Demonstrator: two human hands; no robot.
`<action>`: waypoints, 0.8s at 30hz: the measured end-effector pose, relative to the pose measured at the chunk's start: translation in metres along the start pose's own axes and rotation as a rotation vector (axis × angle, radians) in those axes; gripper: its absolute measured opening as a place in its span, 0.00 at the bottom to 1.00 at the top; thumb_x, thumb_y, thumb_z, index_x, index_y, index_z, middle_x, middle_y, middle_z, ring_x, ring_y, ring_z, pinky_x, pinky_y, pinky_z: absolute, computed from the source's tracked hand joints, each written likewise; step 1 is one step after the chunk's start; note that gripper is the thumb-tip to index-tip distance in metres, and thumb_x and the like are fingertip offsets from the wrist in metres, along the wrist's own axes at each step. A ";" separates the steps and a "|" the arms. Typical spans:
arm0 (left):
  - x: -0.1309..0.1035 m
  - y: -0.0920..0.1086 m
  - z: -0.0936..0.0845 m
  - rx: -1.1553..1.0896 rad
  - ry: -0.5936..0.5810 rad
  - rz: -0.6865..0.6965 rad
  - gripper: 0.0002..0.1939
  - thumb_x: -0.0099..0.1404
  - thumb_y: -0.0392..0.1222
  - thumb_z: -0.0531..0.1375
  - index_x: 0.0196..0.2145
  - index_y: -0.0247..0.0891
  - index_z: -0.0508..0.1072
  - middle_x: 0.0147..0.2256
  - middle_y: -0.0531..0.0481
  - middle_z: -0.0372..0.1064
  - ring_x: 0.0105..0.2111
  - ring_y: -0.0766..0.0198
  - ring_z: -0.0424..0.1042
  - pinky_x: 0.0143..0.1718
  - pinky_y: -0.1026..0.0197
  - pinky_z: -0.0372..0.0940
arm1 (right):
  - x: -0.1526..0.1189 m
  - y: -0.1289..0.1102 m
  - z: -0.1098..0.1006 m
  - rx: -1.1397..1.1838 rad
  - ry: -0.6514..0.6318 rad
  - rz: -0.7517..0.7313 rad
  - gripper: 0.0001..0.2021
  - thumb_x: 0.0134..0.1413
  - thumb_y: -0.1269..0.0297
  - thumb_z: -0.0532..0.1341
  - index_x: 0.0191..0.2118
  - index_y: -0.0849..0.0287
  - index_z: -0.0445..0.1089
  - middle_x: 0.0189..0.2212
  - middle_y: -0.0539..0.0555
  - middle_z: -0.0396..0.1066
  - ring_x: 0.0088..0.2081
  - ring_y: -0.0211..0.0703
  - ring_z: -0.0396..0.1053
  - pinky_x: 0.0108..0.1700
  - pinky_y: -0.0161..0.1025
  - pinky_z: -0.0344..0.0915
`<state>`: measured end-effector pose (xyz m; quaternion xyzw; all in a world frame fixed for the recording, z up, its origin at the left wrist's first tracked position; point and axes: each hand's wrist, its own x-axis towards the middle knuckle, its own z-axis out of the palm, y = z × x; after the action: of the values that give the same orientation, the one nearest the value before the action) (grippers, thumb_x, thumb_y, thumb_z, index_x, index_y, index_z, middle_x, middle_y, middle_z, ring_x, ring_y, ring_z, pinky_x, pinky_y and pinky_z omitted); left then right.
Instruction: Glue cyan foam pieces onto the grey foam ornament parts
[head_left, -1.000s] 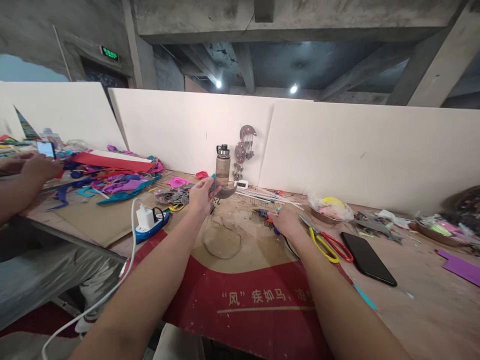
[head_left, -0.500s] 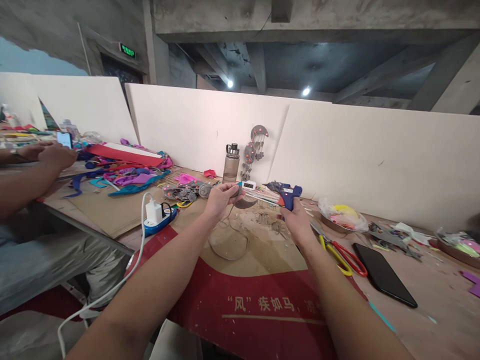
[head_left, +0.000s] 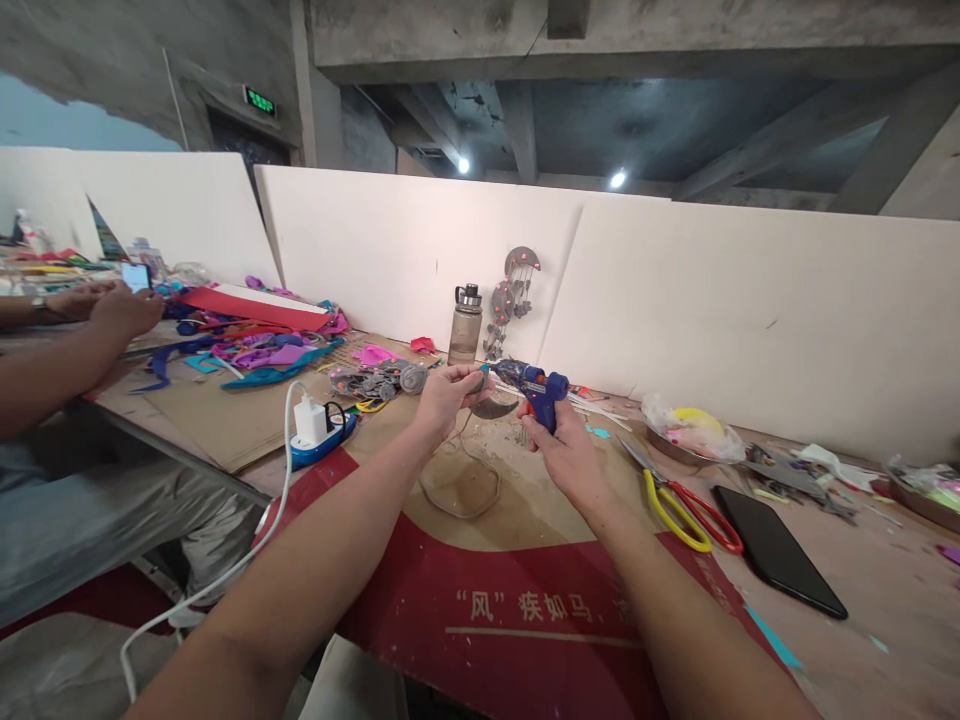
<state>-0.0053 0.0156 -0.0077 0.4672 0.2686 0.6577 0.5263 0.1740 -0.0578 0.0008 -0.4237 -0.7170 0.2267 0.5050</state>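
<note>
My right hand (head_left: 561, 440) is closed round the handle of a blue hot glue gun (head_left: 541, 392). Its nozzle points left and reaches close to the fingertips of my left hand (head_left: 448, 398); whether it touches cannot be made out. Those fingers pinch a small grey piece (head_left: 474, 384) with a bit of blue at its edge, mostly hidden by the fingers. Just below lies a dark grey crescent (head_left: 495, 408). A thin cord (head_left: 480, 512) loops over the cardboard beneath. Left of my left hand rests a pile of grey felt-like pieces with pink dots (head_left: 375, 380).
A water bottle (head_left: 465, 325) stands behind, beside a grey moon ornament (head_left: 523, 262) at the white board. Scissors (head_left: 686, 510), a black phone (head_left: 780, 550) and a bowl (head_left: 686, 447) lie right. A power strip (head_left: 322, 445) sits left, near another person's hands (head_left: 124, 305).
My right hand has brought the glue gun leftward, so its nozzle is now at my left fingertips. My left hand keeps its pinch in nearly the same place.
</note>
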 end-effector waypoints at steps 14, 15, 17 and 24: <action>-0.003 -0.002 0.006 0.008 0.039 0.006 0.11 0.50 0.40 0.69 0.26 0.33 0.71 0.25 0.50 0.74 0.28 0.65 0.75 0.37 0.59 0.72 | 0.000 0.001 0.003 -0.096 -0.024 -0.029 0.10 0.57 0.62 0.55 0.44 0.55 0.63 0.37 0.54 0.69 0.37 0.46 0.66 0.40 0.44 0.63; -0.003 -0.001 0.007 0.009 0.043 0.007 0.11 0.50 0.40 0.69 0.26 0.33 0.72 0.25 0.50 0.73 0.28 0.65 0.75 0.37 0.59 0.72 | -0.001 0.001 0.003 -0.101 -0.020 -0.026 0.10 0.57 0.62 0.55 0.45 0.55 0.63 0.37 0.54 0.69 0.37 0.46 0.66 0.40 0.44 0.63; -0.003 -0.001 0.007 0.008 0.047 0.012 0.11 0.50 0.41 0.69 0.26 0.33 0.72 0.25 0.50 0.73 0.28 0.65 0.74 0.37 0.58 0.72 | -0.001 0.002 0.003 -0.104 -0.005 -0.021 0.10 0.57 0.62 0.56 0.44 0.55 0.64 0.36 0.53 0.70 0.37 0.46 0.66 0.41 0.44 0.63; -0.005 0.002 0.005 0.032 0.020 0.035 0.14 0.50 0.46 0.70 0.27 0.32 0.74 0.27 0.47 0.75 0.30 0.64 0.74 0.38 0.58 0.71 | 0.002 0.009 0.003 -0.051 0.041 -0.024 0.09 0.55 0.61 0.58 0.42 0.55 0.65 0.34 0.52 0.70 0.35 0.45 0.66 0.38 0.43 0.62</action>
<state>-0.0016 0.0094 -0.0058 0.4737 0.2764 0.6670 0.5044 0.1749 -0.0512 -0.0061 -0.4323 -0.7170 0.1934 0.5115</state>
